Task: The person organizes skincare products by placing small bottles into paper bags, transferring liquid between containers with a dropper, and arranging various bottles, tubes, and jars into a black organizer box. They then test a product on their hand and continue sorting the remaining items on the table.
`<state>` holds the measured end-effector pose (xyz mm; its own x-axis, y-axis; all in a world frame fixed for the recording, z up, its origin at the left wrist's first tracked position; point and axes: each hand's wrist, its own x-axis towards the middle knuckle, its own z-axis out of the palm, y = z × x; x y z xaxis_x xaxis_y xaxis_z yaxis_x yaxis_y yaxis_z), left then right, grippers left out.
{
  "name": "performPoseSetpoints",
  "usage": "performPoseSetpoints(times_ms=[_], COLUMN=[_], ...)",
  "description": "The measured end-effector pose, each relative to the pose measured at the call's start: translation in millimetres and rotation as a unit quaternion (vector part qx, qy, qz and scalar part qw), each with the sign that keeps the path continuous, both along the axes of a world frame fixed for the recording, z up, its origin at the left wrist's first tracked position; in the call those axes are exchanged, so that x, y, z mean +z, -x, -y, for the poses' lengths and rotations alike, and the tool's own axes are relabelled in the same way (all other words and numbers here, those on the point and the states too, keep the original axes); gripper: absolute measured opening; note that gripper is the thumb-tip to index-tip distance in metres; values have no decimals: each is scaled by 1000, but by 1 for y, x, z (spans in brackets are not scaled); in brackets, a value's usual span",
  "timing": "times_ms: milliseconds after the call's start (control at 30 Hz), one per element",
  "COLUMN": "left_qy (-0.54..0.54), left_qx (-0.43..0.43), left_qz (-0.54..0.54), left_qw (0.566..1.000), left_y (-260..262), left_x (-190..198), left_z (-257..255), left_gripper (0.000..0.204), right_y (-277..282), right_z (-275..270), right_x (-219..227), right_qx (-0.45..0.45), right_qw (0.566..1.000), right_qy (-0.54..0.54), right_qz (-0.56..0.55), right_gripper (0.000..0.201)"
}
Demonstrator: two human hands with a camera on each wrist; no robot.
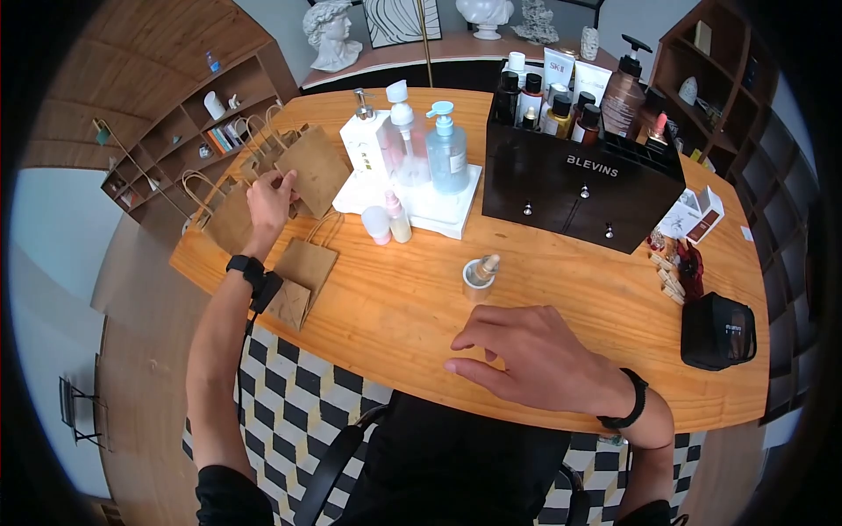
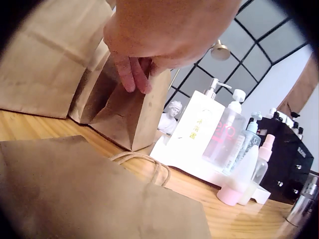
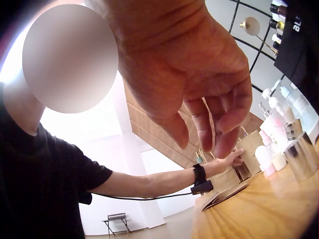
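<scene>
My left hand [image 1: 270, 203] is at the top of an upright brown paper bag [image 1: 316, 171] on the left of the table. In the left wrist view its fingers [image 2: 130, 79] pinch the upper edge of that bag; the thumb is partly hidden. Another paper bag [image 1: 230, 219] stands just left of the hand, and a smaller folded bag [image 1: 305, 263] lies in front of it. My right hand [image 1: 535, 355] hovers over the front of the table, fingers loosely bent, holding nothing. Just beyond it is a small silver cup [image 1: 476, 286] with a gold-topped item inside.
A white tray [image 1: 447, 216] carries several pump bottles, with two small pink-and-white bottles [image 1: 400, 226] before it. Behind to the right stands a black cosmetics box [image 1: 544, 188]. A black pouch [image 1: 717, 331] and wooden pieces [image 1: 671, 282] lie on the right of the wooden table [image 1: 386, 324].
</scene>
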<state>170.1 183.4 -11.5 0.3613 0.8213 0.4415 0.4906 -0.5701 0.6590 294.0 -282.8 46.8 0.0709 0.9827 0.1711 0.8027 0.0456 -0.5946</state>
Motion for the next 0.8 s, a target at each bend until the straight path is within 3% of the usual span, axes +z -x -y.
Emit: performPoseSetpoints(times_ms=[200,333,400,433,500,533,600,800], left_qy=[-146,-26,-124,-124,-135,-134,-53,95], left_qx=[13,-25,-30,-29,-14,-11,7,-38], left_qz=[79,-35,-176,-176,-262,-261,-323,-326], left_qw=[986,999,976,976,955,956,945,940], left_y=[37,82,106,113,125,132,142,167], left_x=[-8,2,-19,-22,-26,-30,-37,0], left_z=[18,95,108,120,145,149,153,193], left_gripper=[33,38,57,57,92,92,116,116], right_y=[1,2,2,3,4,5,7,7], right_z=[2,2,2,1,1,1,0,1], right_x=[-1,3,3,3,2,2,5,5], right_qx=[-1,7,8,9,12,13,18,16], right_qw=[1000,1000,1000,1000,1000,1000,999,999], right_qy=[-17,22,23,26,26,27,39,49], right_qz=[17,-9,-2,4,4,2,6,14], right_gripper=[29,34,34,34,34,34,34,34])
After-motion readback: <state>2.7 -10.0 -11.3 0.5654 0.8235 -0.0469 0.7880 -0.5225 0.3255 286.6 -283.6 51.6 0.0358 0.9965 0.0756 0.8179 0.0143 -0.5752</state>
